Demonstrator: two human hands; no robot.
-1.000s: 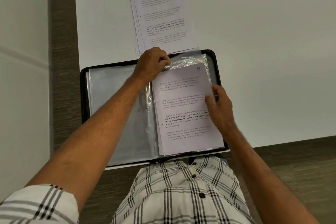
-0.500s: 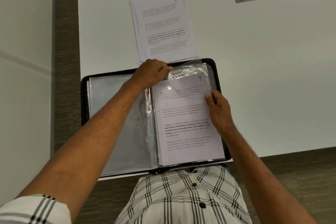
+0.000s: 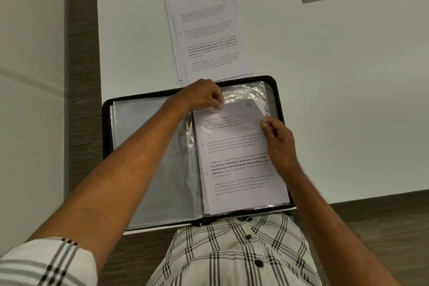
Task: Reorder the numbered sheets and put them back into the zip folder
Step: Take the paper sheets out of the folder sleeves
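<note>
**Sheet 9 going into its clear sleeve**

The white printed sheet marked 9 (image 3: 236,153) lies on the right half of the open black zip folder (image 3: 105,127), its lower part apparently inside the crinkled transparent plastic sleeve (image 3: 243,93), its top corner bent upward. The left hand (image 3: 204,96) pinches the sleeve's upper edge at the sheet's top-left corner, holding the mouth open. The right hand (image 3: 278,141) grips the sheet's right edge near the top between thumb and fingers.

Judged from this, the sheet needs seating fully: keep the sleeve mouth lifted, flatten the bent corner first, then slide the paper straight down so it does not buckle against the film.

Beyond the folder, the loose stack of white sheets topped by 10 (image 3: 209,35) waits on the pale desk (image 3: 336,76), its near edge touching or just beside the folder's far rim.
</note>
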